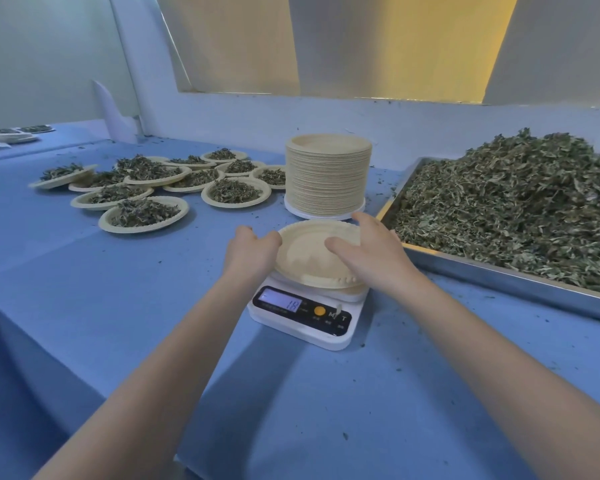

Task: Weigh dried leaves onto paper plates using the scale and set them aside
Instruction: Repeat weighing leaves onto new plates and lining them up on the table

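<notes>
Already about a dozen filled plates (142,188) sit aside at left, while both hands, left (252,249) and right (368,251), grip an empty plate (305,258) on the scale (302,311), with the stack (328,174) and leaves (520,206) in the tray (499,275) still plentiful.

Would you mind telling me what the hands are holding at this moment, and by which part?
Both hands hold the empty paper plate on the scale: the left hand at its left rim, the right hand over its right rim.
</notes>
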